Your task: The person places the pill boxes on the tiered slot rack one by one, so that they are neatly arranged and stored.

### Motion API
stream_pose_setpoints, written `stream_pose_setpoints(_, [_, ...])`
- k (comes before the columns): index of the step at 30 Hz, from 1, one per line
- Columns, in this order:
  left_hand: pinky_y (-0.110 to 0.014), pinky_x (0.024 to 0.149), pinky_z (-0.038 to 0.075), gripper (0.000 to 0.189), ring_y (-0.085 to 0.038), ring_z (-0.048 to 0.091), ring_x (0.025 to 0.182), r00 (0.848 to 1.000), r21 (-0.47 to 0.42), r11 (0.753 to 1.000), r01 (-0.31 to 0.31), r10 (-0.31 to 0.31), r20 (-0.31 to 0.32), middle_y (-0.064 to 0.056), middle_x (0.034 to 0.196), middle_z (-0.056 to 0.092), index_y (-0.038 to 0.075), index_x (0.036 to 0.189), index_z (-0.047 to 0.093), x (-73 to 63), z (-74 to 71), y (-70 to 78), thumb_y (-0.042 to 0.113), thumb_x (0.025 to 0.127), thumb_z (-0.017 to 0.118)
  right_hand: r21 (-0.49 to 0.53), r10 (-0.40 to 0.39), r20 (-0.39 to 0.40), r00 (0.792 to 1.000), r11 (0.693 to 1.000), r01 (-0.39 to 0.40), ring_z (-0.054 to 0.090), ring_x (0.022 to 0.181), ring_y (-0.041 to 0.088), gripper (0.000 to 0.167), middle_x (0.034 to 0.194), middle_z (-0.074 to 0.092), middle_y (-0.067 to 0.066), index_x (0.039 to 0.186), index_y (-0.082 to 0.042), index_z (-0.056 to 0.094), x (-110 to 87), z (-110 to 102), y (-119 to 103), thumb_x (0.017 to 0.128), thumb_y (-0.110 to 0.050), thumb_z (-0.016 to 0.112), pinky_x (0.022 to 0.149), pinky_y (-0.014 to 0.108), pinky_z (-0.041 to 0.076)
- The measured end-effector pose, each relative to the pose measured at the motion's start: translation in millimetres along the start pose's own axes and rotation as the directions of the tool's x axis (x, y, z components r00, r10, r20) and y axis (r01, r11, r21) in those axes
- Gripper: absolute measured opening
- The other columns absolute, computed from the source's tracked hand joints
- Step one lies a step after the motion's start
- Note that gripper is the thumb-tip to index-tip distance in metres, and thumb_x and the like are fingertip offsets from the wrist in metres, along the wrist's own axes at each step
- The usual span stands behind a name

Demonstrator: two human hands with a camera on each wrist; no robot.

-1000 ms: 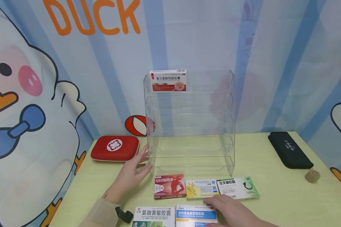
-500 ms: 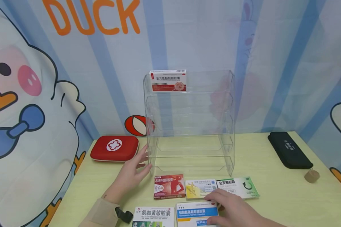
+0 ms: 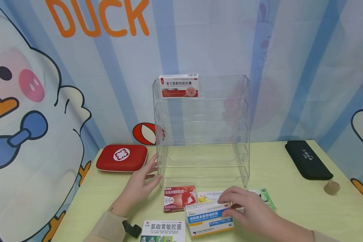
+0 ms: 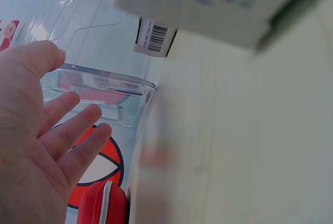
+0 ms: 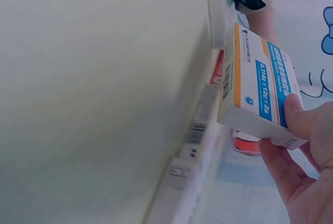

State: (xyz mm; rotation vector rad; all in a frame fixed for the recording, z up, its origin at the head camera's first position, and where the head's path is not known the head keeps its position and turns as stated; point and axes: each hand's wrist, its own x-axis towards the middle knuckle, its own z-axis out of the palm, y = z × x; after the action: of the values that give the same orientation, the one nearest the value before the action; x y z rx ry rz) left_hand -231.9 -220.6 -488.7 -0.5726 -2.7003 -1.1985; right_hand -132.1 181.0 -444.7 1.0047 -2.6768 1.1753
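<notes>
My right hand [image 3: 251,208] pinches a white medicine box [image 3: 210,220] with a blue band and orange line, thumb on its face and fingers behind. In the right wrist view the box [image 5: 260,78] is tilted up off the table. My left hand [image 3: 140,185] is at the left side of a clear acrylic tiered rack [image 3: 202,167]; in the left wrist view its thumb is at the rack's edge and its fingers are loosely extended alongside. A red-and-white medicine box [image 3: 179,86] stands at the left of the rack's top tier.
Before the rack lie a red medicine box [image 3: 180,199], a yellow-and-white box [image 3: 205,197] and a green-and-white box [image 3: 266,198], partly behind my right hand. A white box [image 3: 163,230] lies nearer. A red zip case [image 3: 122,158] is left; a black pouch [image 3: 308,159] lies right.
My right hand has gripped the blue-and-white medicine box, lifted it and tipped its face up, moving slightly toward the rack. My left hand has stayed at the rack's side.
</notes>
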Motion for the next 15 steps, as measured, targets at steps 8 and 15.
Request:
stream_pose_setpoints(8, [-0.049, 0.109, 0.063, 0.091, -0.033, 0.069, 0.140, 1.000, -0.005, 1.000, 0.006, -0.006, 0.007, -0.009, 0.159, 0.065, 0.037, 0.176, 0.026, -0.2, -1.2, 1.4, 0.022, 0.104, 0.078, -0.121, -0.173, -0.206, 0.963, 0.981, 0.151, 0.076, 0.098, 0.007, 0.035, 0.116, 0.077, -0.003, 0.113, -0.017, 0.080, 23.3, -25, -6, 0.084, -0.002, 0.093, 0.077, 0.015, 0.066])
stream_pose_setpoints(15, [-0.049, 0.109, 0.063, 0.091, -0.033, 0.068, 0.141, 1.000, -0.001, 1.000, 0.002, -0.002, 0.009, -0.010, 0.160, 0.064, 0.036, 0.176, 0.025, 0.1, -0.9, 0.7, 0.022, 0.104, 0.078, -0.235, -0.169, -0.276, 0.946, 0.966, 0.104, 0.079, 0.105, 0.016, 0.035, 0.120, 0.078, -0.002, 0.114, -0.015, 0.081, 48.0, -60, -10, 0.084, -0.002, 0.093, 0.083, 0.017, 0.066])
